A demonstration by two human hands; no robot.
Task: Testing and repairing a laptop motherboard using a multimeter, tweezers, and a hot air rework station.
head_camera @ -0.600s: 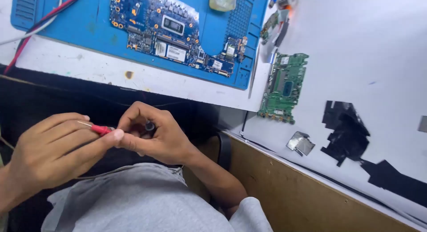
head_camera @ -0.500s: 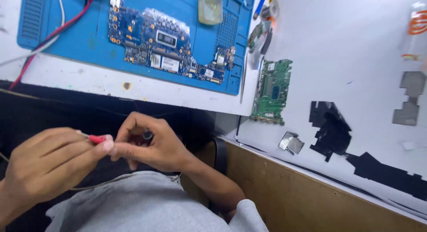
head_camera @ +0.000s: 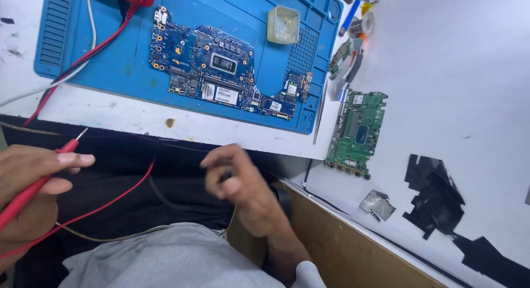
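My left hand is at the left edge and grips a red test probe like a pen, with its metal tip pointing up-right. The probe's red lead loops across my lap. At the centre, below the table edge, my right hand is blurred, its fingers curled around a small dark object that I cannot identify. On the blue work mat above both hands lies a blue laptop motherboard.
A green circuit board lies on the white table to the right of the mat. Near it are a small metal shield and black tape pieces. A pale square container stands on the mat. Red and white leads cross its left side.
My hands were together with the red probe's tip at the dark object. They have now pulled apart: the left hand went left with the probe and the right hand stayed centre.
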